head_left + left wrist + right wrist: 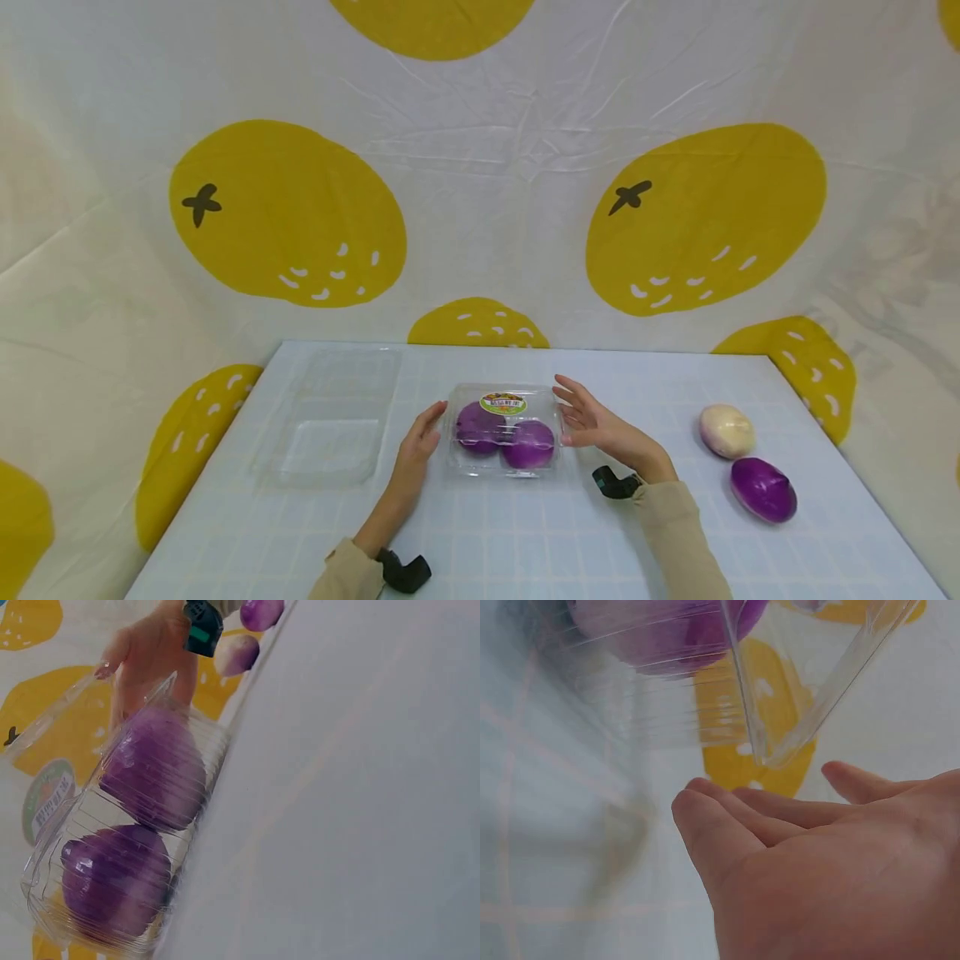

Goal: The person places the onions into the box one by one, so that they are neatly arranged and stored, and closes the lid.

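A clear plastic clamshell box (465,471) stands on the table between the two hands, holding two glossy purple, onion-like vegetables (528,445). Its lid, which bears an oval label (503,404), stands slightly raised in the wrist views. At the box's left side is my left hand (414,454), fingers extended and fingertips close to the wall. My right hand (611,429) is spread at the opposite side, fingertips right by the box edge. In the right wrist view the right hand (802,855) has its fingers extended below the box's corner, with nothing in its grasp.
To the right lie a pale, purple-tinged vegetable (727,431) and a purple one (763,490), side by side. Another clear plastic box (330,450) lies opened flat at the left. Behind the white table (510,542) hangs a cloth (495,208) printed with yellow fruit.
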`<state>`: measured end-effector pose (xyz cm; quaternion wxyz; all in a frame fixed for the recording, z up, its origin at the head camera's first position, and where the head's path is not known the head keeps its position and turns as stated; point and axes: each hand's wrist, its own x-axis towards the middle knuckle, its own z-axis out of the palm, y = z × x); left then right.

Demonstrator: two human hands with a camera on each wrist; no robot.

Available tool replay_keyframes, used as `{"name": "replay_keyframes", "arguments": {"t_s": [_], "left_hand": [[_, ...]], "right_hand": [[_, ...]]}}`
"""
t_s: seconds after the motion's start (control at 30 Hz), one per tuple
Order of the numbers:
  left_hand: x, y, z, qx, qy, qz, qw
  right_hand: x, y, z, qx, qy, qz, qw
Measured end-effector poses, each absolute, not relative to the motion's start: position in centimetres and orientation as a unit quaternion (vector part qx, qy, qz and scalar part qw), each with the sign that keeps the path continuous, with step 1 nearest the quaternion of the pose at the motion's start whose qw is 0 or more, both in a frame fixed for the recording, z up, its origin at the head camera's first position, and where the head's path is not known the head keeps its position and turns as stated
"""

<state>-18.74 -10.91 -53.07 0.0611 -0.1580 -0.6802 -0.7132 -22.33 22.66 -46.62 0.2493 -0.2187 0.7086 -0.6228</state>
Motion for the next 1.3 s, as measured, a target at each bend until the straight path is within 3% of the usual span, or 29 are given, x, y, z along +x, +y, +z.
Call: {"name": "replay_keyframes", "arguments": {"t_s": [0.3, 0.67, 0.9, 1.3], "left_hand": [[-18.7, -12.1, -52.6, -0.213, -0.705, -0.676, 0.024], [-18.8, -12.8, -52.3, -0.214, -0.763, -0.609, 0.01], [-18.2, -12.4, -51.2, -0.171, -0.784, -0.596, -0.025], [-17.0, -11.6, -49.8, -0.107, -0.787, -0.607, -0.023]], "right_hand": [[-22.6, 22.7, -47.8, -0.248, 0.692, -0.624, 0.266], [-22.2, 22.8, -47.0, -0.224, 0.722, -0.601, 0.259], [-20.5, 22.8, -46.2, -0.18, 0.77, -0.556, 0.255], [-17.6, 22.4, -46.5, -0.111, 0.766, -0.59, 0.232]]}}
